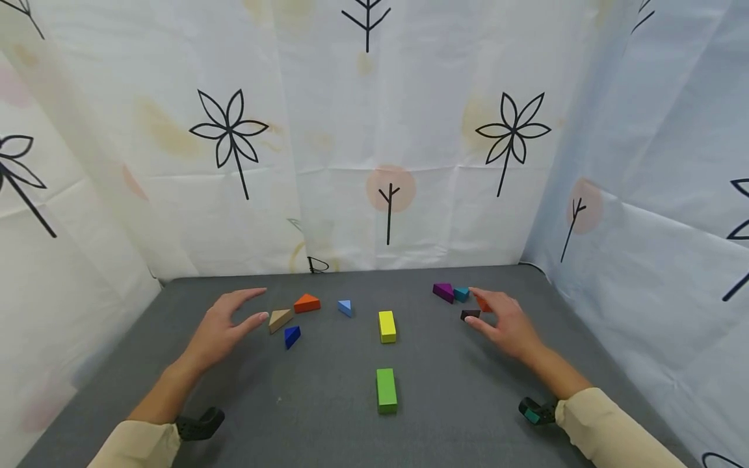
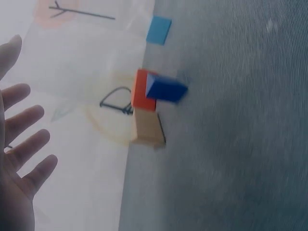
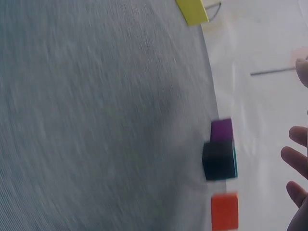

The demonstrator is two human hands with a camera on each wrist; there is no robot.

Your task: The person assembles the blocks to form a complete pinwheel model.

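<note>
My left hand (image 1: 218, 327) hovers over the left of the table with fingers spread, holding nothing. Close to its thumb lie a tan triangular block (image 1: 280, 320), a dark blue triangular block (image 1: 291, 336) and a red-orange triangular block (image 1: 307, 303). On the right, my right hand (image 1: 508, 323) is over a dark block (image 1: 470, 314) and an orange block (image 1: 483, 304), which it partly hides; its fingers are extended and grip nothing. Just beyond are a teal block (image 1: 461, 294) and a purple block (image 1: 443, 292). In the left wrist view the left fingers (image 2: 29, 149) are apart from the blocks.
Between the hands stand a yellow rectangular block (image 1: 387, 327) and, nearer, a green rectangular block (image 1: 386, 391). A light blue triangular block (image 1: 345, 308) lies left of the yellow one. White patterned cloth (image 1: 328, 143) hangs behind and beside the grey table (image 1: 316, 422).
</note>
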